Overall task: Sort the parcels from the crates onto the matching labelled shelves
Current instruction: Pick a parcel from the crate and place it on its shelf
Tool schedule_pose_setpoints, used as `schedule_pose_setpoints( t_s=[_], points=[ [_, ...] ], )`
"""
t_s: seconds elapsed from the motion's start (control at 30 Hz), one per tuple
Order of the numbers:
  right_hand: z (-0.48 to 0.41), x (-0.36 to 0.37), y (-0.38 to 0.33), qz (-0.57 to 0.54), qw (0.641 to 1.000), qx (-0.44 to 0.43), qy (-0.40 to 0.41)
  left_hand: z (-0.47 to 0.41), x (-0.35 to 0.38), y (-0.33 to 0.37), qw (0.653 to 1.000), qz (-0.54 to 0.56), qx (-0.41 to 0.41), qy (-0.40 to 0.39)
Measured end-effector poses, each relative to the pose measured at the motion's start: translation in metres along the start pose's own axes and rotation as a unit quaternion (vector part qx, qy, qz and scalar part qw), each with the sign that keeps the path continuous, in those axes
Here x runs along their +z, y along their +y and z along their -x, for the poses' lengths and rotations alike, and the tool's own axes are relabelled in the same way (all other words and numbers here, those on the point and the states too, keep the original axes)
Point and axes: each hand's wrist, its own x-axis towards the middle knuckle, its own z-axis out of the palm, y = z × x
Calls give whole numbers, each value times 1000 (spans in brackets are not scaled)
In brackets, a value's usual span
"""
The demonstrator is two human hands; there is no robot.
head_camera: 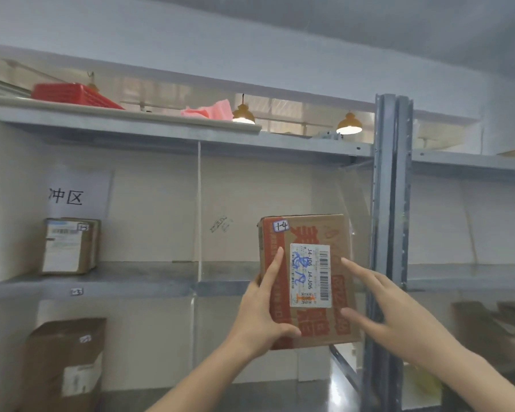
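Left hand (259, 316) has its grip clamped on the parcel (309, 230). The thumb lies across the lower front, the index finger is stretched straight up along the left side of the front, and the other fingers go behind the left edge. The right hand (399, 310) is spread, with straight fingers. Its index finger reaches to the right part of the front and its thumb to the lower right, but because of blur I cannot tell if they really touch.

The parcel is a brown cardboard box with red print, held upright in the air in front of the middle shelf (131, 282), just left of the grey post (390, 203). On its front is a white shipping label (309, 275) with a barcode and the text J4-J06. A small sticker (281, 226) with handwriting is at the upper left corner.

Far to the left on the same shelf stands a smaller box (69, 245), below a paper sign (78, 191) on the back wall. One level lower is a bigger brown box (69, 361). On the top shelf lie a red basket (72, 95) and a pink sheet (208, 110).
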Motion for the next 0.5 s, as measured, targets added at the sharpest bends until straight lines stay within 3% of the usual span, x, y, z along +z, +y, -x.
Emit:
schedule_pose_setpoints(
  t_s=[0.5],
  points=[
    [20, 3, 26, -74, 993, -39, -78, 47, -17, -7, 997, -21, -39, 58]
  ],
)
